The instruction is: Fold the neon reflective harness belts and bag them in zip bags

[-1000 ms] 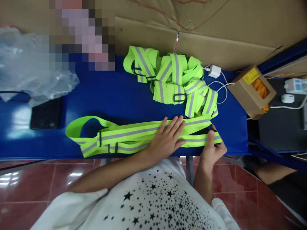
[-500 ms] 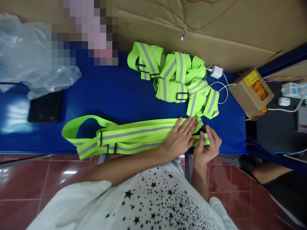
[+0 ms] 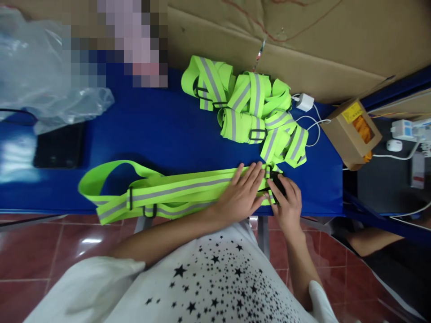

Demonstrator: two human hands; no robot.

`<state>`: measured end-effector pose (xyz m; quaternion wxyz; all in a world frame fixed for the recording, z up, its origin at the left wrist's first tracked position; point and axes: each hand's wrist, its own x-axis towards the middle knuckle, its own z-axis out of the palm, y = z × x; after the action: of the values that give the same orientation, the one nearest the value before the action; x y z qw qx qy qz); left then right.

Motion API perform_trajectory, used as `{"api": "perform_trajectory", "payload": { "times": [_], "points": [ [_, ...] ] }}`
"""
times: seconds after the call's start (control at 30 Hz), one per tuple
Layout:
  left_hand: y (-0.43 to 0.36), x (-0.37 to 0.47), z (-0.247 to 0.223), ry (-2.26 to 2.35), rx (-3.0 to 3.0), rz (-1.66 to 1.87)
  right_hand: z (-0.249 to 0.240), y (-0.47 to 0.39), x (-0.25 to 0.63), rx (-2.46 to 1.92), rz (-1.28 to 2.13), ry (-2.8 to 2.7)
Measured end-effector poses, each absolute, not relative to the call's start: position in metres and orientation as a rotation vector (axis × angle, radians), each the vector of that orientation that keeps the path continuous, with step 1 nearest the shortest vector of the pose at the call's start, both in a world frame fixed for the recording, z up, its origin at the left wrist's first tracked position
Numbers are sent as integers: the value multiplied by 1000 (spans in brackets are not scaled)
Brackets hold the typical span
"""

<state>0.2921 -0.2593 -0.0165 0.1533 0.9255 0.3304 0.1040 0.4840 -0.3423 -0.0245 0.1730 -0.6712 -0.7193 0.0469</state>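
Note:
A long neon-yellow reflective strap [image 3: 182,186] with a grey stripe lies stretched along the front of the table, its looped end at the left. My left hand [image 3: 239,193] is pressed flat on its right part, fingers extended. At the strap's right end, my right hand [image 3: 288,202] closes its thumb and fingers on a black buckle [image 3: 277,186], partly covered by the fingers. Black slider bars [image 3: 131,198] cross the strap on the left. Behind both hands sits a pile of folded reflective straps [image 3: 247,105] of the same kind.
A blue table [image 3: 141,128] carries a clear plastic bag [image 3: 77,105] and a dark flat object [image 3: 59,147] at left. To the right stand a white charger [image 3: 305,102] with its cable and a cardboard box [image 3: 343,130]. Another person's arm [image 3: 373,240] shows at lower right.
My right hand has turned from pinching the strap's end to gripping the black buckle there, which now shows more. My left hand remains flat on the strap. The view has shifted slightly.

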Motion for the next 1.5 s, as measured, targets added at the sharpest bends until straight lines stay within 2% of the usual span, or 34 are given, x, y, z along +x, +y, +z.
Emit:
{"api": "perform_trajectory", "payload": {
  "times": [0.27,0.53,0.77,0.9,1.0,1.3,1.4,1.5],
  "points": [
    [-257,273,-18,911,2714,229,2,-337,492,-1766,593,-1938],
    [-255,272,-16,900,2742,255,0,-338,461,-1921,545,-1441],
    [-254,271,-16,877,2721,264,4,-331,464,-2171,719,-1268],
    [-253,269,-17,815,2696,288,3,-319,464,-2149,825,-1197],
    [-252,269,-17,804,2684,310,5,-314,454,-2112,741,-1190],
    [-256,272,-20,1047,2613,248,10,-305,429,-2223,41,-1529],
    [-256,271,-22,1009,2629,261,5,-301,426,-2241,33,-1652],
    [-254,269,-22,994,2628,288,11,-301,429,-2085,266,-1800]
  ]
}}
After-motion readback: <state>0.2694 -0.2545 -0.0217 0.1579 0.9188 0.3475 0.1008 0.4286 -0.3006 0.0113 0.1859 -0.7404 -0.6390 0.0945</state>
